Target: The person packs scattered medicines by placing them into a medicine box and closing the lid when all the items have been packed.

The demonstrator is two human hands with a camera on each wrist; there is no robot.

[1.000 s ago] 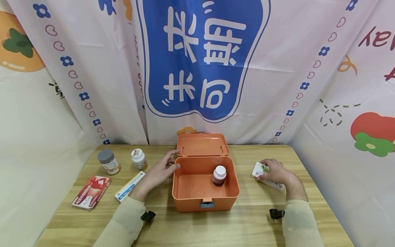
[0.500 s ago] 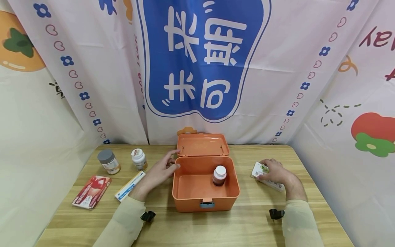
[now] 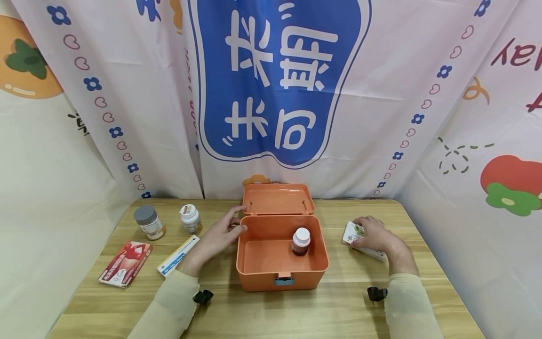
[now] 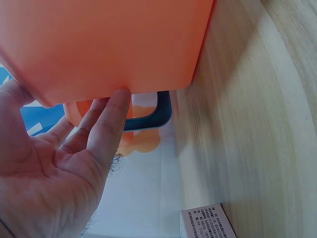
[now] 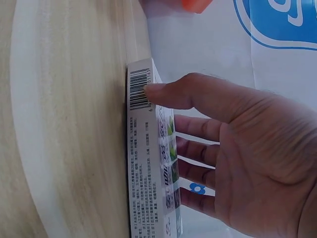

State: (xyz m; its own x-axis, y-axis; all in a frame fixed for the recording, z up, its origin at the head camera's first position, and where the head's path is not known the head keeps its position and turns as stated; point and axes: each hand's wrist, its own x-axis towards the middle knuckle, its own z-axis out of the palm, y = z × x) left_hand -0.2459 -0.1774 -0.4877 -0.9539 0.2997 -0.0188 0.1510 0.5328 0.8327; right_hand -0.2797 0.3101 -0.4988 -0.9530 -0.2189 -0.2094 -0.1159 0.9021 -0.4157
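An orange lidded case (image 3: 281, 256) stands with its lid (image 3: 277, 197) tipped back and a blue latch at its front. My left hand (image 3: 218, 240) holds its back left corner, thumb at the rim and fingers by the lid. In the left wrist view, that hand's fingers (image 4: 106, 129) reach behind the case, near a dark blue handle (image 4: 153, 116). Inside the case, at the right, a white-capped bottle (image 3: 301, 241) stands upright. My right hand (image 3: 374, 235) grips a white medicine box (image 5: 148, 148) on the table, thumb on its barcode face, fingers on the opposite side.
On the left of the wooden table (image 3: 338, 306) are a grey-capped jar (image 3: 149, 222), a white bottle (image 3: 191, 219), a red carton (image 3: 125, 263) and a white-and-blue carton (image 3: 179, 256), partly beside my left forearm. Printed curtains (image 3: 360, 155) hang behind the table.
My right hand and the white medicine box have shifted slightly to the left. My left hand and the orange case have stayed put.
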